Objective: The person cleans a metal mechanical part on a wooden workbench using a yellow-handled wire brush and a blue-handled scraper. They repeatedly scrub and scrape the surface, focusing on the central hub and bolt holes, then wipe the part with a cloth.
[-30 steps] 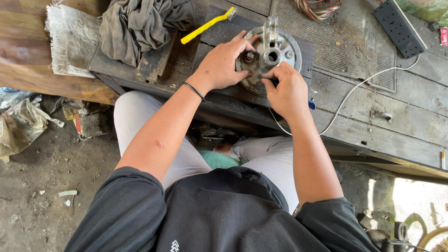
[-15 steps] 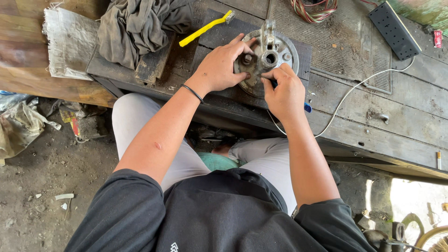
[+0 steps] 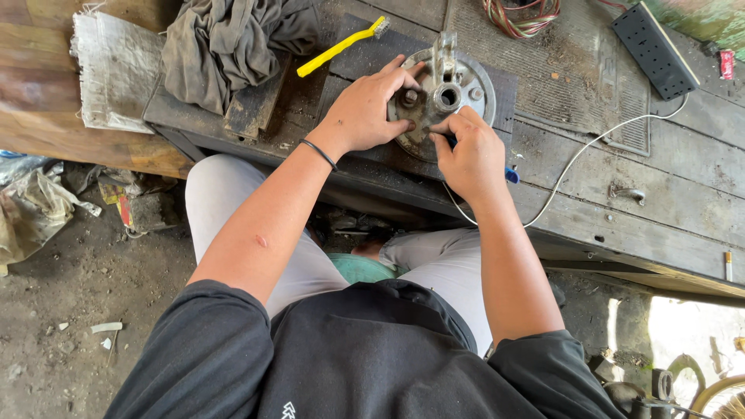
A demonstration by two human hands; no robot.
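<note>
A round grey metal hub plate [image 3: 472,91] with a centre bore and an upright lever lies on a dark mat on the wooden bench [image 3: 621,202]. My left hand [image 3: 369,109] lies spread over the plate's left side, fingers pressing on it beside a rusty stud. My right hand [image 3: 469,155] is curled at the plate's near edge, gripping a tool with a blue handle [image 3: 511,176] whose end sticks out behind the palm. The tool's working tip is hidden under my fingers.
A yellow-handled wire brush [image 3: 341,46] lies left of the plate, beside a grey rag [image 3: 225,46] and a woven sack [image 3: 116,70]. A black power strip [image 3: 656,50], white cable [image 3: 590,147] and coloured wires [image 3: 524,15] sit to the right. Dirt floor lies below left.
My right hand has shifted slightly up and left along the plate's near edge. My left hand and the plate have stayed in place.
</note>
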